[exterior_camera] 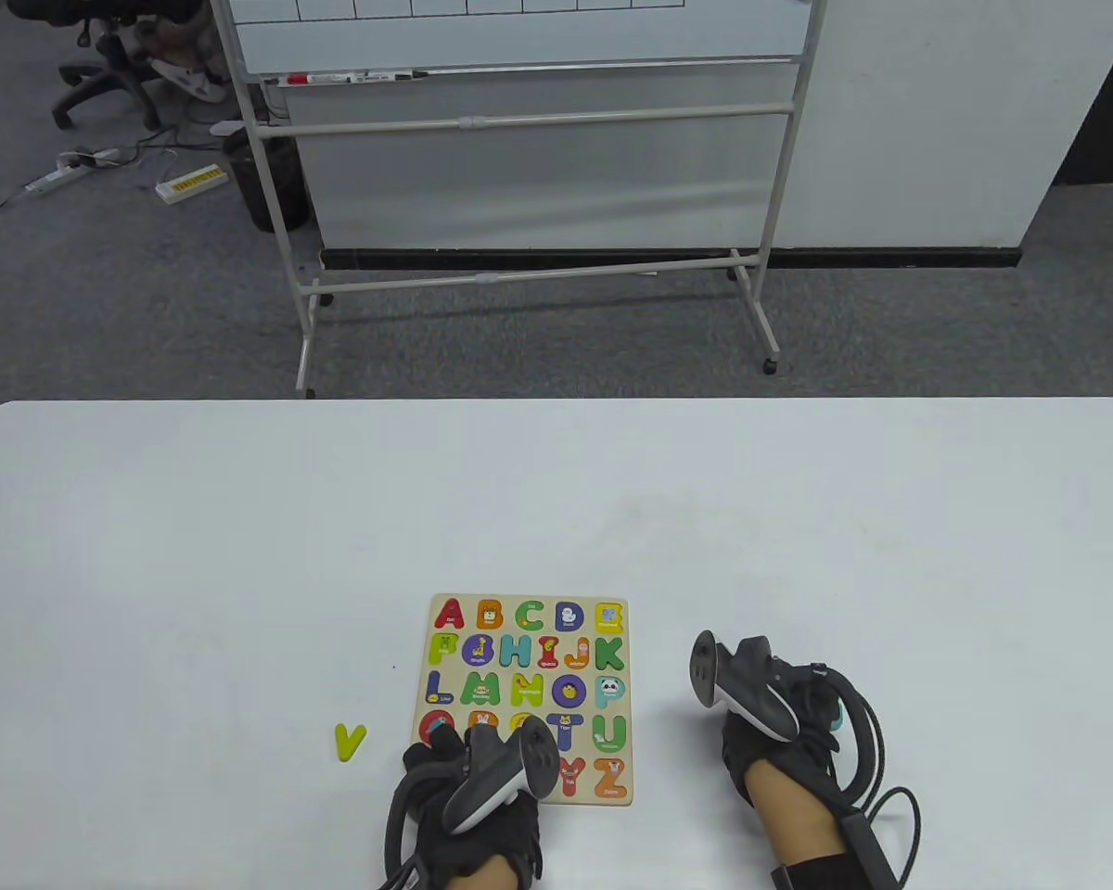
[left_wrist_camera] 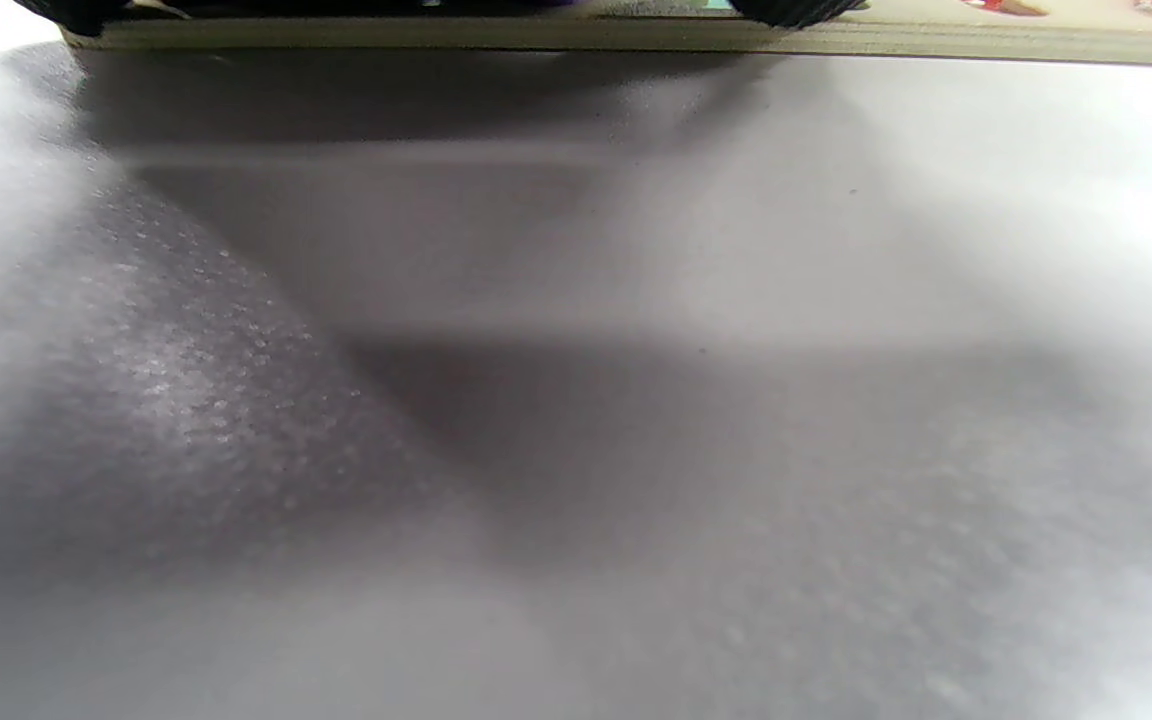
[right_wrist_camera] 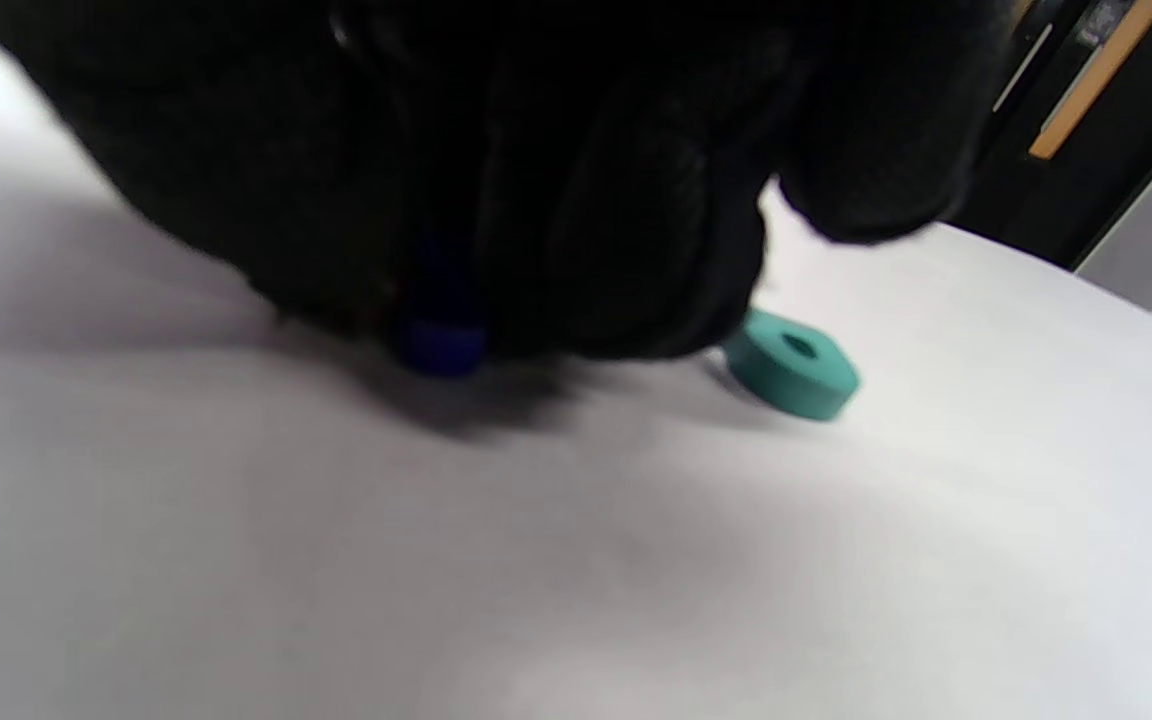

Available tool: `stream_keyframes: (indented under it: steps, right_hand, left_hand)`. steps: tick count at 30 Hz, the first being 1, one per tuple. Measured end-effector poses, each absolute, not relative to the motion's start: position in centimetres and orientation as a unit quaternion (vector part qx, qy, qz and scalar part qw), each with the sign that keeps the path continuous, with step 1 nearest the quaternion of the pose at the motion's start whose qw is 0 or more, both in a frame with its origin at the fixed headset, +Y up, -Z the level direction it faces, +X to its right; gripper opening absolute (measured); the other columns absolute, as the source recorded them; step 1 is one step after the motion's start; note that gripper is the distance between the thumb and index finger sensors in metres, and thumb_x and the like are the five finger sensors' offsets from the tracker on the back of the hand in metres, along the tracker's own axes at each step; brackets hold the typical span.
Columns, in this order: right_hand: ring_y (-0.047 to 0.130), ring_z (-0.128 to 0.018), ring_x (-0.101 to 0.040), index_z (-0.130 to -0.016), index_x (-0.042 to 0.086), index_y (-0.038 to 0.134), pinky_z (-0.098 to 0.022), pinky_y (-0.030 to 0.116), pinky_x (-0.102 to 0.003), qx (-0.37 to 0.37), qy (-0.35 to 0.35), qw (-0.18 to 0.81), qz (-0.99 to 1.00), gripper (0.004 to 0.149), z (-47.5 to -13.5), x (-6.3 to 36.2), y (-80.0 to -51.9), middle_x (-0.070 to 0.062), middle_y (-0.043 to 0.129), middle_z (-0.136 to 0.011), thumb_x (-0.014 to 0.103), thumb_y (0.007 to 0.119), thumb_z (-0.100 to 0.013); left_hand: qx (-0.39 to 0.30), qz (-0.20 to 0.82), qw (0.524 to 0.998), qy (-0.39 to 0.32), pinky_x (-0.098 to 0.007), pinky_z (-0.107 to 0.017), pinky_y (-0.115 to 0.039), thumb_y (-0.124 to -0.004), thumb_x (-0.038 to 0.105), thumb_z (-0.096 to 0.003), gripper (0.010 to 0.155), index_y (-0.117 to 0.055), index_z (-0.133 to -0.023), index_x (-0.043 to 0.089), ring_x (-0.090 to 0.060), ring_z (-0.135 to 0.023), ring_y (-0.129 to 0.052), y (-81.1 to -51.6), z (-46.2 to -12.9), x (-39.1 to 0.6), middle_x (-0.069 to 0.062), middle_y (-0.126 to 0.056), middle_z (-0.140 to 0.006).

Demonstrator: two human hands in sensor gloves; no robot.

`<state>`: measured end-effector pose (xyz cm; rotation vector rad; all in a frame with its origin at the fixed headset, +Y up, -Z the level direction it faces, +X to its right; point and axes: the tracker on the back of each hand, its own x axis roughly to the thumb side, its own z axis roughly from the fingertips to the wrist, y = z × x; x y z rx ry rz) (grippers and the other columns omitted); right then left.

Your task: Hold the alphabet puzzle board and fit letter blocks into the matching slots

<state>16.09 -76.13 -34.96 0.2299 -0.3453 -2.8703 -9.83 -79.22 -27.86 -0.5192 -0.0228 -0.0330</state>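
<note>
The alphabet puzzle board (exterior_camera: 529, 695) lies flat near the table's front edge, most slots filled with coloured letters. My left hand (exterior_camera: 468, 769) rests on its front-left corner and holds it down. In the left wrist view the board's edge (left_wrist_camera: 636, 35) runs along the top with dark fingertips (left_wrist_camera: 786, 10) on it. My right hand (exterior_camera: 770, 714) is down on the table to the right of the board, fingers bunched next to a teal block (right_wrist_camera: 794, 362) with a hole. The fingers (right_wrist_camera: 576, 220) touch its near end; a grip is not visible. A yellow-green V (exterior_camera: 350, 742) lies left of the board.
The white table (exterior_camera: 556, 519) stretches far beyond the board. A rolling whiteboard stand (exterior_camera: 529, 185) is on the floor behind it. Glove cables (exterior_camera: 876, 742) loop by my right wrist.
</note>
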Motion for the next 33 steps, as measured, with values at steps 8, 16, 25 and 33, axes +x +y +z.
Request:
stream_keyframes:
  steps: [8,16,25,33]
  right_hand:
    - [0.106,-0.049,-0.023,-0.091,0.015,0.083,-0.055,0.079,-0.053,0.048,-0.115,0.035,-0.992,0.059,-34.7,14.4,-74.9,-0.011,0.101,-0.073,0.040,0.095,-0.039]
    - [0.106,-0.049,-0.023,-0.092,0.015,0.083,-0.055,0.079,-0.053,0.006,-0.128,-0.006,-0.992,0.059,-34.7,9.2,-74.0,-0.011,0.101,-0.073,0.040,0.094,-0.039]
    - [0.106,-0.049,-0.023,-0.091,0.015,0.083,-0.056,0.079,-0.053,-0.026,-0.131,-0.071,-0.988,0.059,-35.2,3.7,-74.5,-0.011,0.101,-0.072,0.040,0.094,-0.039]
    - [0.106,-0.048,-0.023,-0.091,0.015,0.084,-0.056,0.079,-0.052,-0.023,-0.137,-0.071,-0.988,0.058,-35.3,1.7,-75.0,-0.010,0.101,-0.072,0.041,0.094,-0.039]
  left_hand:
    - [-0.255,-0.017,0.967,-0.010,-0.076,-0.058,-0.054,-0.051,0.045,-0.0515,0.080,-0.024,-0.104,-0.009,-0.077,-0.088,-0.038,-79.3,-27.9,-9.8,-0.048,-0.024,-0.101]
    - [-0.257,-0.014,0.966,-0.010,-0.077,-0.058,-0.053,-0.051,0.045,-0.0517,0.080,-0.023,-0.103,-0.009,-0.078,-0.088,-0.037,-79.3,-27.8,-9.8,-0.048,-0.023,-0.101]
    - [-0.256,-0.012,0.966,-0.012,-0.077,-0.058,-0.053,-0.051,0.045,-0.0516,0.080,-0.023,-0.104,-0.009,-0.078,-0.088,-0.037,-79.3,-27.8,-9.9,-0.048,-0.023,-0.101]
    - [-0.261,-0.008,0.965,-0.008,-0.077,-0.059,-0.052,-0.051,0.046,-0.0517,0.080,-0.022,-0.104,-0.007,-0.077,-0.088,-0.035,-79.3,-27.9,-10.1,-0.047,-0.021,-0.101]
